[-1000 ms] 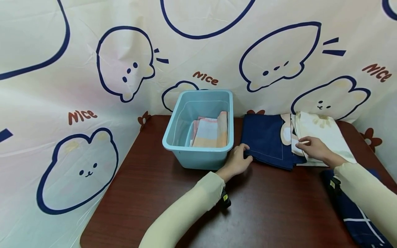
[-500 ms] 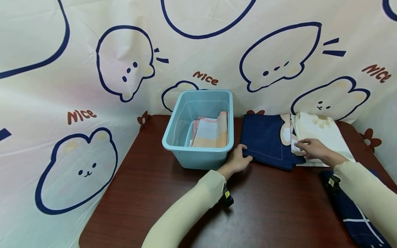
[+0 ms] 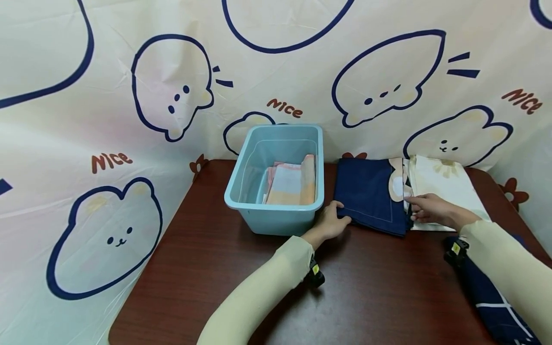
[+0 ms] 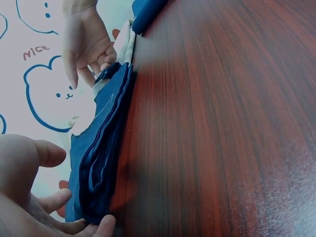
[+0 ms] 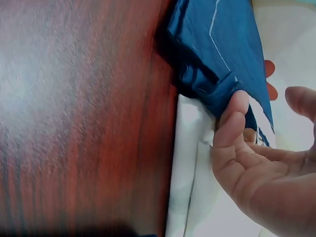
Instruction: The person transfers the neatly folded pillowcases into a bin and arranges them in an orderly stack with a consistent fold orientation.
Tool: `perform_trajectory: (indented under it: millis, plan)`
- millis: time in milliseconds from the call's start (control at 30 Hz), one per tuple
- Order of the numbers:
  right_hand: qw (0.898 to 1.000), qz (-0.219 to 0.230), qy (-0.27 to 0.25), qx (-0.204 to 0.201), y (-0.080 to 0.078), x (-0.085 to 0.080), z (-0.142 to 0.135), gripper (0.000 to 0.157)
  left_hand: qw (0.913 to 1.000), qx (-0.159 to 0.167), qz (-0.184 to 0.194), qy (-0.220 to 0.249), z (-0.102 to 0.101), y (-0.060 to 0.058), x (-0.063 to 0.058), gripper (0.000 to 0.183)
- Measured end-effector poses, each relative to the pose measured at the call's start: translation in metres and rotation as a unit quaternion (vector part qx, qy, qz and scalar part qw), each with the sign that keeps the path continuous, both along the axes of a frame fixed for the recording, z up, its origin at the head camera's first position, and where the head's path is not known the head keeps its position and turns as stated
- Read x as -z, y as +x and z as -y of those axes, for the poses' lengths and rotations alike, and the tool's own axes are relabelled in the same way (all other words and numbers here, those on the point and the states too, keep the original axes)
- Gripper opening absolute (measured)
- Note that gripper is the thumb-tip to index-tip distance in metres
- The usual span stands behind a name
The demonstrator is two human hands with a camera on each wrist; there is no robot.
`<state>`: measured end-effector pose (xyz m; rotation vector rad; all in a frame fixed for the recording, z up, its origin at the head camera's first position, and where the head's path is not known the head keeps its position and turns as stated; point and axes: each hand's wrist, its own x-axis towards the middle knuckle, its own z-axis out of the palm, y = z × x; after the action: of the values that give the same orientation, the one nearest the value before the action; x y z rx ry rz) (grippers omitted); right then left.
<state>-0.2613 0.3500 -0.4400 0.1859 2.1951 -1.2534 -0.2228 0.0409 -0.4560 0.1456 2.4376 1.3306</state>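
A folded navy cloth [image 3: 364, 191] with a cartoon print at its right edge lies on the table beside the basin. My left hand [image 3: 329, 226] is at its front left corner; in the left wrist view, loosely bent fingertips [image 4: 106, 226] touch the end of the folded layers. From the other side my right hand [image 3: 435, 211] presses fingertips [image 5: 238, 102] against the bunched right edge, thumb held apart. A folded white cloth [image 3: 450, 179] with a pale flower print lies against the navy one, partly behind the right hand.
A light blue plastic basin [image 3: 276, 207] stands left of the navy cloth, holding folded pastel cloths [image 3: 284, 184]. Beneath the right forearm lies a navy cloth with white lines [image 3: 496, 292]. A printed curtain [image 3: 276, 81] hangs behind the brown table [image 3: 207, 258].
My right hand has moved a little to the left, pushing the navy cloth's loose right edge inward. The left hand has stayed almost in place at the front left corner.
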Motion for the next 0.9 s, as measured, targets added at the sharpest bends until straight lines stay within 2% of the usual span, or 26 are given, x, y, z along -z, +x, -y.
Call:
perform_trajectory:
  millis: [100, 233, 367, 567, 667, 767, 900]
  plan:
    - [1.000, 0.008, -0.014, -0.005, -0.001, 0.003, 0.004, 0.055, 1.0000, -0.001, -0.004, -0.005, 0.000, 0.000, 0.000, 0.043]
    - [1.000, 0.000, -0.001, -0.018, -0.002, 0.006, 0.008, 0.066, 1.0000, -0.002, -0.006, -0.008, -0.001, 0.000, 0.001, 0.043]
    - [0.998, -0.012, 0.022, -0.054, -0.003, 0.006, 0.015, 0.079, 0.9999, 0.000, -0.006, -0.011, 0.000, 0.000, 0.001, 0.043]
    - [0.990, -0.058, 0.090, -0.090, 0.000, -0.002, 0.033, 0.075, 0.9999, 0.003, -0.008, -0.011, 0.001, -0.001, 0.001, 0.043]
    - [0.988, -0.065, 0.107, -0.094, 0.001, -0.005, 0.039, 0.085, 0.9999, 0.005, -0.006, -0.012, 0.001, -0.001, 0.001, 0.044]
    - [0.992, -0.050, 0.072, -0.089, 0.001, -0.005, 0.043, 0.089, 0.9999, 0.006, -0.006, -0.012, 0.001, 0.000, 0.000, 0.044]
    - [0.998, -0.018, -0.007, -0.057, -0.002, -0.003, 0.043, 0.091, 1.0000, 0.000, -0.006, -0.003, 0.000, 0.000, -0.001, 0.047]
